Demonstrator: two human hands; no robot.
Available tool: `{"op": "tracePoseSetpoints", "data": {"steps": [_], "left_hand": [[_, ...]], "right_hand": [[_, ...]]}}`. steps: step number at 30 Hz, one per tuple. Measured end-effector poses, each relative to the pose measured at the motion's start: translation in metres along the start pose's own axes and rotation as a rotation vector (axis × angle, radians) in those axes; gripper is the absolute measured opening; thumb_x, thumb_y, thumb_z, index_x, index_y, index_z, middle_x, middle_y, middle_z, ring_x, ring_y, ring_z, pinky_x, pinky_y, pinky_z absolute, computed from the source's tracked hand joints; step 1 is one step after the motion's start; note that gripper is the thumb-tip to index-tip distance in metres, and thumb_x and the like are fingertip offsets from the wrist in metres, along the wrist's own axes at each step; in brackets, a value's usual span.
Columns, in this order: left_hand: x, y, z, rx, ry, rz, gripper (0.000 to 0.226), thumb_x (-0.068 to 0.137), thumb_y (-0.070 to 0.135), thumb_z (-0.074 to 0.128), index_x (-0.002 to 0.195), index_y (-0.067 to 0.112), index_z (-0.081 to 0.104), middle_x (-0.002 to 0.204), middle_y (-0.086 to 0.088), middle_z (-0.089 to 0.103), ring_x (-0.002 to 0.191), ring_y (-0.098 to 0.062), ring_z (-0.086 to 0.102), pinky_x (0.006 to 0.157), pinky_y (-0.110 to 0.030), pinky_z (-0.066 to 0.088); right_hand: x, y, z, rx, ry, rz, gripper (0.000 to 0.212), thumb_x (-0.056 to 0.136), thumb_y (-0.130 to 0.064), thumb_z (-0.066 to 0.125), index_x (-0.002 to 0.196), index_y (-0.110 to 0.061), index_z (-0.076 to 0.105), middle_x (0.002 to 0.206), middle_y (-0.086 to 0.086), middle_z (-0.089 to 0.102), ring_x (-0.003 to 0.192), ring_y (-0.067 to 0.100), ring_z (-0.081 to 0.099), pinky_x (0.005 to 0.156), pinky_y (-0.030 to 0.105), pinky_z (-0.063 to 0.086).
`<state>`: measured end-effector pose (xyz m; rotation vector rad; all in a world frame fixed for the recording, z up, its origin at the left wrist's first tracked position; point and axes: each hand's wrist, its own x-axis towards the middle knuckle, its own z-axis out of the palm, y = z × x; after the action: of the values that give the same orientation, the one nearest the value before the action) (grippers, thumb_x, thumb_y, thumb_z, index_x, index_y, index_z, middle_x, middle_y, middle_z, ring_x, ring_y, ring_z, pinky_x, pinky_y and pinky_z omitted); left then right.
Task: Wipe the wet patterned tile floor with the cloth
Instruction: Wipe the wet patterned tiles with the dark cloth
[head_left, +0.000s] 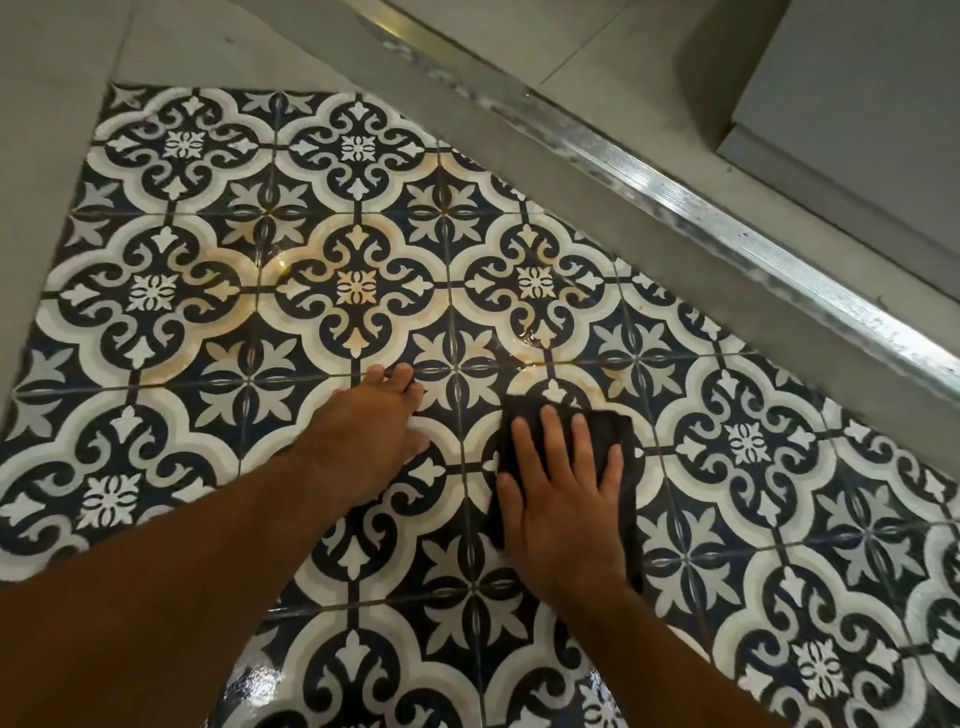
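Dark cloth (566, 467), folded flat, lies on the patterned tile floor (358, 291) near the middle of the tiled patch. The right hand (563, 499) presses down on it, fingers spread and straight, palm flat, nothing pinched in its grip. The left hand (363, 436) rests just beside it on bare tile, fingers loosely extended and empty. Amber-tinted wet streaks (524, 358) shine on the tiles just beyond both hands. A metal threshold strip (727, 208) runs diagonally along the far right edge of the tiles.
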<state>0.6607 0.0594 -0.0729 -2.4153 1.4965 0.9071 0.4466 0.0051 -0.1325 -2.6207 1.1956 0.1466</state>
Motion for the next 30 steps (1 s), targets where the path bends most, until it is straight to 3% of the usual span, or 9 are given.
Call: {"op": "tracePoseSetpoints", "data": {"steps": [4,8,13,16,20,25,30], "left_hand": [[0.002,0.006,-0.001,0.034,-0.004,-0.024,0.065,0.099,0.043,0.043,0.153,0.023,0.014,0.162,0.002,0.000,0.148,-0.020,0.000,0.118,-0.045,0.018],[0.002,0.005,0.004,0.048,0.018,-0.022,0.065,0.099,0.044,0.043,0.153,0.024,0.012,0.162,0.001,-0.001,0.148,-0.021,-0.001,0.118,-0.045,0.016],[0.003,-0.001,0.012,-0.004,0.061,-0.003,0.067,0.097,0.048,0.044,0.152,0.025,0.014,0.162,0.003,0.000,0.148,-0.019,-0.001,0.118,-0.045,0.012],[0.000,-0.004,0.013,-0.006,0.090,0.025,0.066,0.096,0.050,0.043,0.152,0.025,0.017,0.162,0.003,0.003,0.148,-0.018,0.000,0.118,-0.044,0.013],[0.000,-0.003,0.011,0.002,0.087,0.019,0.066,0.096,0.050,0.042,0.152,0.025,0.016,0.162,0.003,0.003,0.148,-0.018,0.000,0.117,-0.043,0.013],[0.004,0.000,0.012,0.026,0.037,-0.012,0.067,0.098,0.051,0.039,0.153,0.027,0.008,0.162,0.004,-0.003,0.148,-0.019,-0.004,0.118,-0.045,0.011],[0.005,-0.001,0.012,0.019,0.039,-0.018,0.067,0.098,0.051,0.038,0.153,0.027,0.008,0.162,0.005,-0.003,0.148,-0.019,-0.005,0.118,-0.045,0.010]], "right_hand": [[-0.032,0.059,-0.004,-0.064,-0.052,-0.069,0.055,0.102,-0.057,0.012,0.153,-0.038,0.007,0.164,-0.002,0.007,0.150,0.021,-0.005,0.117,0.056,-0.003],[-0.006,0.110,-0.024,-0.065,-0.015,0.173,0.061,0.098,-0.062,0.001,0.153,-0.037,0.002,0.164,0.000,0.003,0.150,0.022,-0.007,0.117,0.060,0.000],[0.060,0.067,-0.025,0.009,0.043,0.313,0.065,0.097,-0.060,0.004,0.155,-0.031,0.003,0.165,0.001,0.001,0.149,0.027,-0.007,0.116,0.061,-0.005],[0.051,0.050,-0.020,-0.002,0.016,0.180,0.063,0.097,-0.059,0.002,0.155,-0.034,0.000,0.164,-0.002,-0.003,0.149,0.023,-0.011,0.116,0.056,-0.008],[0.012,0.088,-0.021,-0.050,-0.031,0.065,0.060,0.097,-0.061,-0.001,0.153,-0.038,-0.001,0.163,-0.005,-0.003,0.149,0.018,-0.011,0.117,0.053,-0.008],[0.033,0.136,-0.038,-0.055,-0.002,0.291,0.068,0.093,-0.064,-0.003,0.154,-0.034,-0.001,0.165,-0.001,-0.001,0.149,0.020,-0.008,0.118,0.056,-0.005],[0.106,0.110,-0.043,0.032,0.067,0.382,0.063,0.100,-0.056,0.010,0.156,-0.028,0.003,0.165,0.002,-0.002,0.150,0.025,-0.008,0.117,0.059,-0.005]]}}
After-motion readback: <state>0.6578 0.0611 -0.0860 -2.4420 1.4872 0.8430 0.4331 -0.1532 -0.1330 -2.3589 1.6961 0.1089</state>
